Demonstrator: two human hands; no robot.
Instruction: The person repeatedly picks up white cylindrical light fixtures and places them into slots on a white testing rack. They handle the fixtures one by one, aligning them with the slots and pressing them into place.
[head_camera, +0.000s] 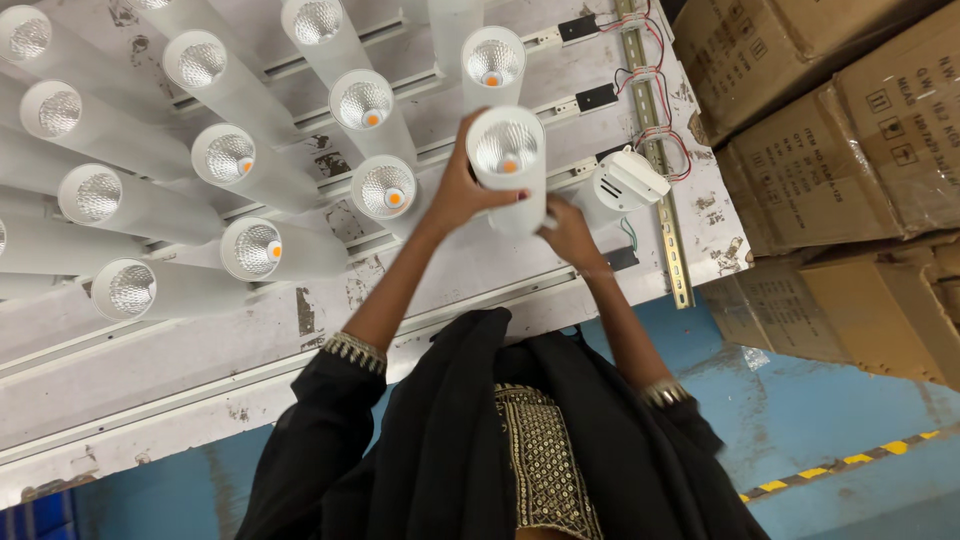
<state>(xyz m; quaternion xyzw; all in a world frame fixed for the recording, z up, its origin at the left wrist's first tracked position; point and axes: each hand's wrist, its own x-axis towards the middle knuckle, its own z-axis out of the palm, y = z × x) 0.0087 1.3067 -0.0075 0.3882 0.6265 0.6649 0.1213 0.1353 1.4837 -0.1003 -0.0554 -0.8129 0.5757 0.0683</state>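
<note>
White lamp (508, 165); black sleeves (315, 420); blue floor (830, 410); brown cartons (820, 170)

Garment: black, loose, long-sleeved. Sleeves (310, 420) ended in cuffs (352, 350) trimmed with gold beaded embroidery. Front panel (545, 460) bore dense gold dotted embroidery. Black draped scarf (450, 400) over the chest. Hands (462, 190) bare, ungloved.

The white cylindrical lamp housing (508, 170) gripped by the left hand (462, 195) looks like smooth matt-painted metal, and its faceted reflector shines glossy silver. The white painted board (330, 300) carrying the lamps is matt, chipped and scuffed, crossed by a perforated metal rail (660, 170) on the right. The brown cardboard boxes (840, 150) far right are dull and rough, some under shiny plastic wrap. The black sleeves (310, 440) are soft matt cloth with metallic embroidered cuffs.
</note>
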